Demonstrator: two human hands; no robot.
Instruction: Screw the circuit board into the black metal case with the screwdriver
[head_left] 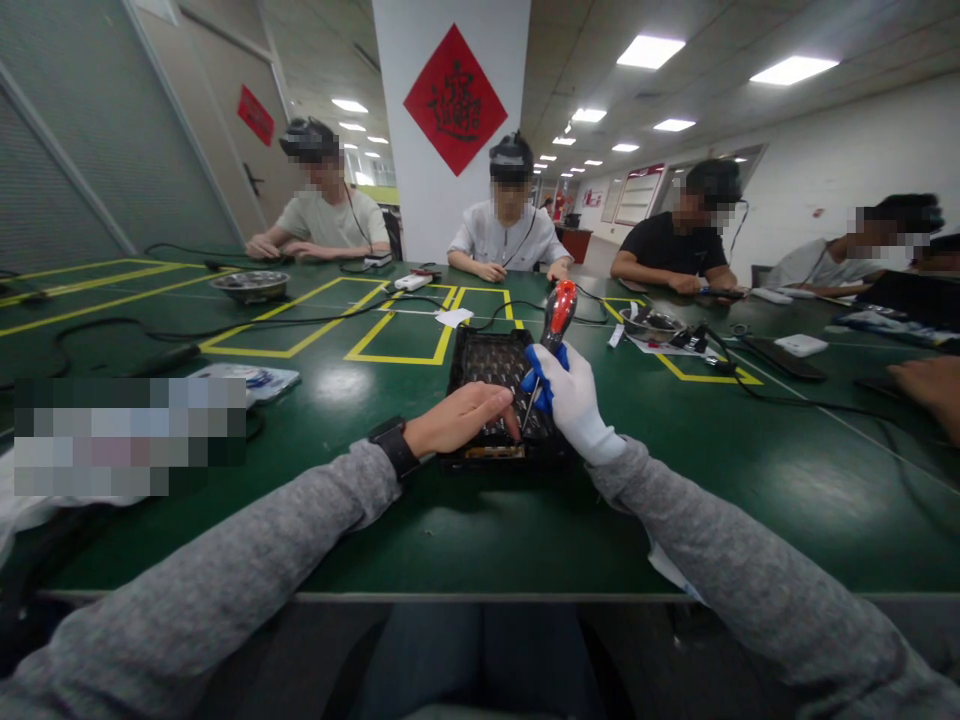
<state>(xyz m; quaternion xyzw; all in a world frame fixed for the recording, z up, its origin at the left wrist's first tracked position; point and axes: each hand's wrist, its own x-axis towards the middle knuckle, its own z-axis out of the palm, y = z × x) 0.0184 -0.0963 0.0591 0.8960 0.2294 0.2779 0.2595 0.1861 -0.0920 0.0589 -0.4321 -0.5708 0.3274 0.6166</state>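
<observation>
A black rectangular casing [487, 352] with a textured inside lies on the green table in front of me. Along its near edge runs a gold-brown strip [495, 453]. My left hand [459, 415], bare with a black band at the wrist, rests over the casing with its fingers stretched out, one pointing down near the screwdriver's tip. In a white glove with blue fingers, my right hand [571, 398] is closed around a screwdriver [559, 312] with a red and black handle. Its shaft slants down into the near part of the casing; the exact contact at the tip is too small to tell.
Metal bowls [251, 286] stand to the left and right on the green table [360, 550]. Black cables [300, 318] cross it among yellow tape outlines. Several people sit across and to the right, and another person's hand [930, 390] reaches in at the right edge.
</observation>
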